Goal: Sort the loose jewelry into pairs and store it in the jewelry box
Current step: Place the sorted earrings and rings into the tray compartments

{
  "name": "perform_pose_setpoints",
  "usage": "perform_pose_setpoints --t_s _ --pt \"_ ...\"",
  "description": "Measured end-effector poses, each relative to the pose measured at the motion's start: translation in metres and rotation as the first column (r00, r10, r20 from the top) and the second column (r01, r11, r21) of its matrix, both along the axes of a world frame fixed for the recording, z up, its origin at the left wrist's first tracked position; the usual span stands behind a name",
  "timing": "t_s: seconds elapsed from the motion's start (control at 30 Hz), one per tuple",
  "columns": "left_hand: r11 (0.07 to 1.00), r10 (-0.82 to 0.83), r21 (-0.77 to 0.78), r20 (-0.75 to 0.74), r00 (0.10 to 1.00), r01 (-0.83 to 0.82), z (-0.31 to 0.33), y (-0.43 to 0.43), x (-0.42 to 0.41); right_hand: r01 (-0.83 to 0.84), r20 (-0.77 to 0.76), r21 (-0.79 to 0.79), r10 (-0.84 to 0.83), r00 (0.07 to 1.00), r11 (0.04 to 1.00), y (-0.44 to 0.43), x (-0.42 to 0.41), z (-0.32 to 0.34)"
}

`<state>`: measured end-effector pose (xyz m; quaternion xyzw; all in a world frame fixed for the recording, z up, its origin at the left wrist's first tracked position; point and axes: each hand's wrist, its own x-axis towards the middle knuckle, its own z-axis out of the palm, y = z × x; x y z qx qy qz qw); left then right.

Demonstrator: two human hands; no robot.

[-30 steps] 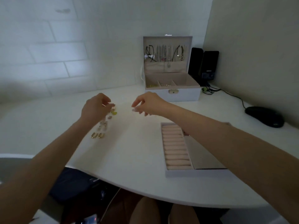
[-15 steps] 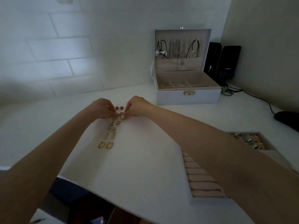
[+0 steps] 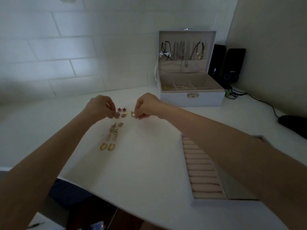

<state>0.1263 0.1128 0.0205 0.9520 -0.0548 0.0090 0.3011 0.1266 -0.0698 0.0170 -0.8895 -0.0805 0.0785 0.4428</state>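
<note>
Earrings lie in a column of pairs on the white table [image 3: 149,163]: two gold hoops [image 3: 107,146] nearest me, pale dangling pieces [image 3: 113,132] above them, and two red stars [image 3: 121,109] at the far end. My left hand [image 3: 101,107] has curled fingers whose tips touch a small piece beside a pinkish earring [image 3: 123,115]. My right hand [image 3: 146,106] pinches a pearl earring [image 3: 132,114] just right of the column. The white jewelry box [image 3: 191,98] stands open at the back right, necklaces hanging in its lid.
A removed tray with pink ring rolls [image 3: 201,170] lies at the right under my right forearm. Two black speakers [image 3: 227,63] stand behind the box, with cables and a black mouse [image 3: 293,124] at the far right. The table's curved front edge is near me.
My hands, close together at the top of the column half a second ago, have parted; my right hand moved right with the pearl earring. The view has shifted slightly.
</note>
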Motion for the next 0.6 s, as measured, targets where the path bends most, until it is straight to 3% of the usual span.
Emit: perform_pose_setpoints --t_s 0.13,0.33,0.5,0.6 --pt "0.968 -0.189 -0.165 0.017 0.982 0.19 0.022 -0.032 -0.034 -0.033 0.016 0.019 0.033 0.999 0.999 -0.045 -0.035 0.023" --pt "0.873 -0.479 -0.17 -0.127 0.869 0.457 0.027 -0.103 -0.073 -0.042 -0.115 -0.169 0.023 0.993 0.985 -0.115 -0.088 0.045" --pt "0.836 -0.546 -0.18 -0.174 0.82 0.519 0.013 -0.142 -0.083 -0.009 -0.181 -0.206 -0.029 0.983 0.978 -0.136 -0.11 0.04" --pt "0.839 -0.544 -0.098 -0.164 0.823 0.535 0.01 -0.155 -0.084 0.026 -0.173 -0.208 -0.063 0.983 0.978 -0.138 -0.116 0.035"
